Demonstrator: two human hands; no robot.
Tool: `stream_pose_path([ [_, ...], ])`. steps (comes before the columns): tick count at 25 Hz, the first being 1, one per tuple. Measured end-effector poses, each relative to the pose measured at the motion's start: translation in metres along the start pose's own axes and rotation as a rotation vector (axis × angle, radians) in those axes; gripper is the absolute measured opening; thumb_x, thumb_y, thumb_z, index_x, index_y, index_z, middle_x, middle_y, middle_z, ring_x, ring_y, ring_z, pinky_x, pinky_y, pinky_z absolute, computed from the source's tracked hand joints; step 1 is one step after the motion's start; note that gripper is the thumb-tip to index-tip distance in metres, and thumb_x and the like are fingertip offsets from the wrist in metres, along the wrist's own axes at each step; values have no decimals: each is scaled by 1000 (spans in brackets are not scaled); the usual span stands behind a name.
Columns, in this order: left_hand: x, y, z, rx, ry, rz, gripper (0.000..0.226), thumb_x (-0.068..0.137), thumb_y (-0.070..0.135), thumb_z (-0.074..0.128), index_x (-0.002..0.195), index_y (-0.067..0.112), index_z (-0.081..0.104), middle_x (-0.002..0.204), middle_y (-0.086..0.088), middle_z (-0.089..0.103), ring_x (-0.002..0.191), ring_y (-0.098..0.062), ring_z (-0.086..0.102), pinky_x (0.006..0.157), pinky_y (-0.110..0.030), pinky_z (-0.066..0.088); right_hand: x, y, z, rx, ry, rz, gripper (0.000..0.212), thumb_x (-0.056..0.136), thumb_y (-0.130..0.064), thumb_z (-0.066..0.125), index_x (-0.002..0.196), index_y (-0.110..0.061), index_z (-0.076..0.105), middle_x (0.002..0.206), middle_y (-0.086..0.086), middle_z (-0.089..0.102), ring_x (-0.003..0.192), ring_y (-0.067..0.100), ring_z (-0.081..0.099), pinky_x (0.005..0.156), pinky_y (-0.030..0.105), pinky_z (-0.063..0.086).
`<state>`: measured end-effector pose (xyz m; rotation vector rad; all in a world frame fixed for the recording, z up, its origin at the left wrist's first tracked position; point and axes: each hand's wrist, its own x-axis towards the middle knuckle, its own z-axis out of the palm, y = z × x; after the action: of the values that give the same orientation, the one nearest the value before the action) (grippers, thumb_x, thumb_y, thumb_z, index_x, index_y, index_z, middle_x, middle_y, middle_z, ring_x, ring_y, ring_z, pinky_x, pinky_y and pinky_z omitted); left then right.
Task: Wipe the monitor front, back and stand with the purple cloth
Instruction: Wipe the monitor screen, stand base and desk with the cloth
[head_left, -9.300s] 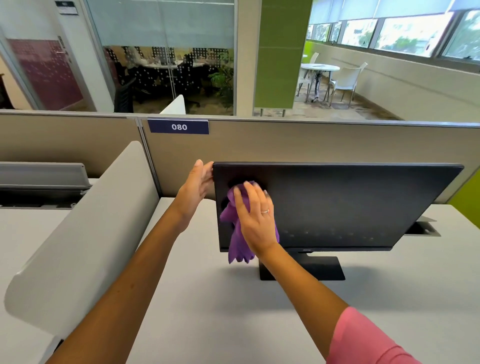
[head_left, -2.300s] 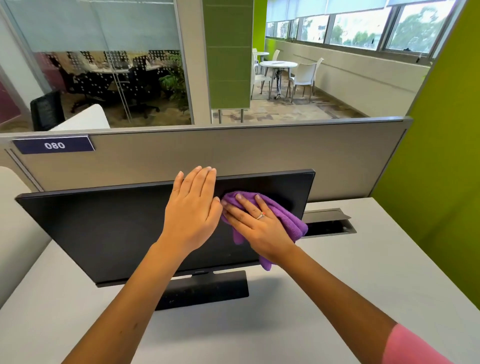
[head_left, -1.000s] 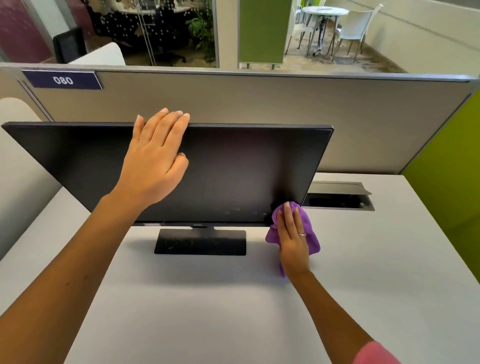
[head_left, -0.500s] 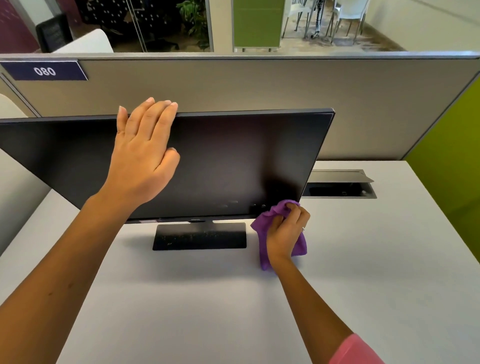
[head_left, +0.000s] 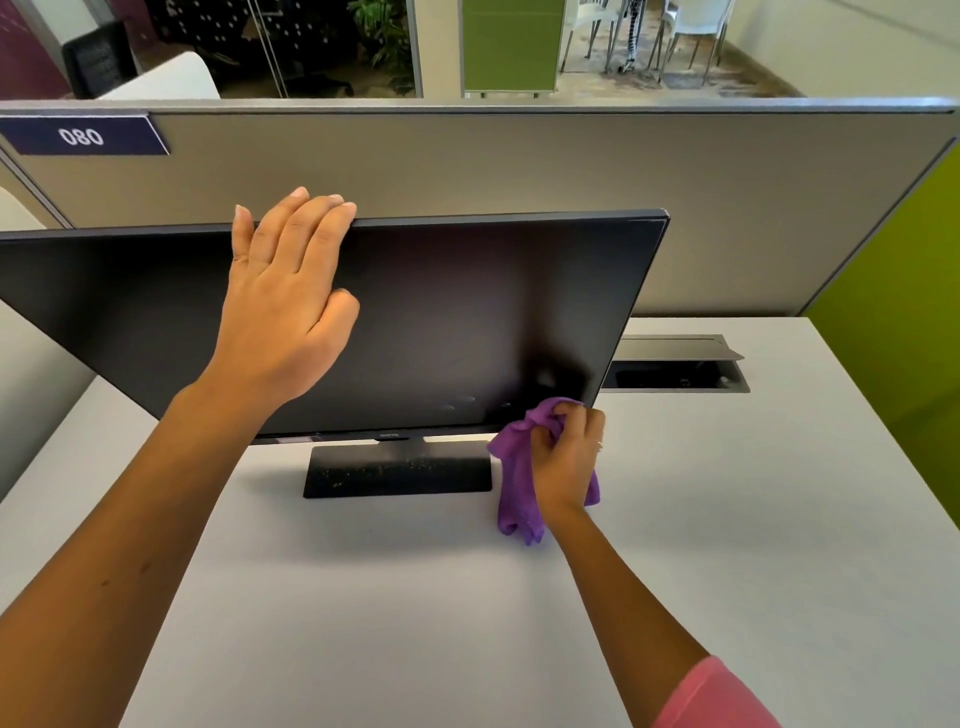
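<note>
Behind, a grey partition (head_left: 519, 171) backs the white desk (head_left: 415, 623).

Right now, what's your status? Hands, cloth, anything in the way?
Left hand flat on monitor, fingers over top edge. Right hand grips cloth at screen's lower right corner. Stand dusty, nothing blocking.

Pink sleeve (head_left: 719, 696), perhaps 1 ring (head_left: 600, 445).
</note>
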<state>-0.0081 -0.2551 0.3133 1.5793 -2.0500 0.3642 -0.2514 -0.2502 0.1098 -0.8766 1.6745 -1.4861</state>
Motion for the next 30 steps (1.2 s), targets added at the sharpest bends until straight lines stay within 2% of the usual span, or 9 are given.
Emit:
stream_pose_path([
  [2, 0, 1, -1, -6, 0, -1, 61, 83, 20, 33, 144, 14, 34, 151, -2, 32, 145, -18, 14, 117, -43, -6, 7, -1, -7, -40, 92, -28, 5, 97, -14, 47, 101, -15, 50, 82, -11, 44, 80, 8, 47, 61, 9, 43],
  [5, 1, 3, 0, -10, 3, -2, 61, 83, 21, 32, 143, 13, 34, 151, -3, 32, 145, -19, 15, 117, -44, -5, 12, -1, -7, -107, 159, -75, 11, 100, -17, 43, 91, -22, 48, 76, -10, 48, 70, 8, 51, 54, 6, 42],
  [8, 0, 2, 0, -8, 5, -3, 61, 83, 22, 32, 143, 13, 35, 151, -3, 33, 145, -20, 15, 117, -44, -5, 10, 1, -1, -272, 169, -116, 7, 99, -13, 44, 101, -12, 51, 80, -14, 48, 75, -3, 54, 57, 4, 42],
  [10, 0, 2, 0, -7, 1, 3, 62, 82, 24, 30, 143, 13, 35, 151, -3, 33, 145, -20, 16, 117, -44, -5, 4, 4, 10, -334, 169, -163, 8, 99, -17, 46, 104, -17, 51, 86, -11, 52, 84, 2, 56, 65, 9, 47],
  [12, 0, 0, -1, -3, -3, 10, 64, 82, 24, 30, 145, 13, 33, 152, -3, 32, 145, -20, 15, 117, -44, -6, -9, 4, 24, -306, 88, -195, 9, 95, -21, 53, 103, -21, 52, 97, -4, 53, 90, 14, 57, 75, 22, 50],
  [16, -2, -3, -2, 11, -19, 34, 65, 83, 22, 31, 148, 14, 27, 154, -1, 27, 145, -19, 12, 117, -43, -5, -40, 4, 65, -413, -34, -354, 25, 83, -11, 66, 104, -4, 55, 109, 12, 48, 93, 25, 53, 75, 22, 41],
  [24, -5, -26, -10, 53, -28, 167, 63, 88, 23, 34, 149, 13, 25, 155, -3, 27, 145, -21, 16, 119, -41, 4, -79, 0, 118, -419, -119, -316, 23, 89, -16, 62, 110, -12, 56, 117, 7, 49, 104, 20, 52, 78, 21, 47],
  [28, -18, -67, -16, 93, 47, 137, 56, 92, 22, 39, 146, 12, 32, 151, -7, 34, 143, -24, 23, 119, -44, 9, -69, -6, 105, -395, 56, -335, 23, 86, -10, 63, 107, -7, 56, 110, 6, 47, 97, 23, 53, 79, 26, 45],
  [30, -27, -90, -19, 100, 92, 104, 55, 93, 23, 41, 145, 10, 34, 149, -10, 36, 142, -26, 24, 118, -47, 10, -61, -17, 97, -324, 199, -295, 25, 86, -5, 61, 110, -5, 56, 110, 9, 47, 94, 16, 51, 81, 18, 40],
])
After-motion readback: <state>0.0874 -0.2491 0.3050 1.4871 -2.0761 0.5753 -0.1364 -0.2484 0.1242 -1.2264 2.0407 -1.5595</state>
